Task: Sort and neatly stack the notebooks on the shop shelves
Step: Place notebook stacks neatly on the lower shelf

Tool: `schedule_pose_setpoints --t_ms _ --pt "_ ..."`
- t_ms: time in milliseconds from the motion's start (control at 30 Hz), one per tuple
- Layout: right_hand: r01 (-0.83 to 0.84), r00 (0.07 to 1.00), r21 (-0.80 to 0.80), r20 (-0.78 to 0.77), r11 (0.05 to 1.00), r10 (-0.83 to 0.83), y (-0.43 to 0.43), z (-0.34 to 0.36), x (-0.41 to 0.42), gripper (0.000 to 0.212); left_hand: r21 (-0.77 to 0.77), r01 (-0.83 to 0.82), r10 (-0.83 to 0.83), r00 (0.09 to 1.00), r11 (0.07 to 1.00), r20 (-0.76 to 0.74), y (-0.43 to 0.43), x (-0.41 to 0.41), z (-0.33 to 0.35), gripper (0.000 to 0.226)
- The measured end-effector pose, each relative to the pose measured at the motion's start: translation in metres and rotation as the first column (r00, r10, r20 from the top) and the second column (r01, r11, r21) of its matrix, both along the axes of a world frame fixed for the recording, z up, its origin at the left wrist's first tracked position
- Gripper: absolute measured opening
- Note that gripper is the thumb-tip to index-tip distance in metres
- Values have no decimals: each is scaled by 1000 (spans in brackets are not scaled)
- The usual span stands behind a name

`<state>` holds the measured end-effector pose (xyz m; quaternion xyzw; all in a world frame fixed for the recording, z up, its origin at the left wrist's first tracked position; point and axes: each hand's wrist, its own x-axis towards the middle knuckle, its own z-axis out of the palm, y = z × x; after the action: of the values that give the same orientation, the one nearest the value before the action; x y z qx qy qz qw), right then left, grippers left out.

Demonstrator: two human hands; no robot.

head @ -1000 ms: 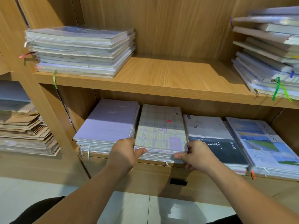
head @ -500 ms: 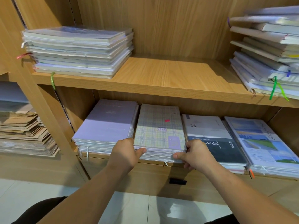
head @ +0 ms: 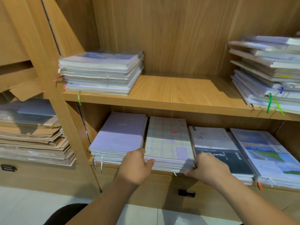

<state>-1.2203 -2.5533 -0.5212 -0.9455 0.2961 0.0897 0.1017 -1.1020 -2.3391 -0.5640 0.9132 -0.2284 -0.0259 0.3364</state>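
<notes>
Gripping plaid notebook stack (head: pixel 168 143) | left hand (head: pixel 134 166) clasps left corner | right hand (head: pixel 209 168) clasps right corner

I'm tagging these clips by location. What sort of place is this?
Probably a stationery shop: wooden shelves hold flat piles of wrapped notebooks, many copies of one cover per pile, as in the plaid stack that the left hand and right hand grip.
</notes>
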Motion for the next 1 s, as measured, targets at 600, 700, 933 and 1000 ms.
schedule_pose_setpoints --t_ms 600,700,933,1000 --pt "-379 683 132 708 916 181 126 254 132 58 -145 -234 275 801 961 531 154 96 266 21" --pt "-337 763 218 633 916 130 130 261 160 78 25 -279 216 793 960 570 145 103 258 44" --pt "-264 848 374 529 889 29 127 248 186 64 298 -380 83 725 876 683 151 120 249 60" --pt "-268 834 382 552 884 14 124 247 187 71 387 -390 22 728 835 685 151 128 258 71"
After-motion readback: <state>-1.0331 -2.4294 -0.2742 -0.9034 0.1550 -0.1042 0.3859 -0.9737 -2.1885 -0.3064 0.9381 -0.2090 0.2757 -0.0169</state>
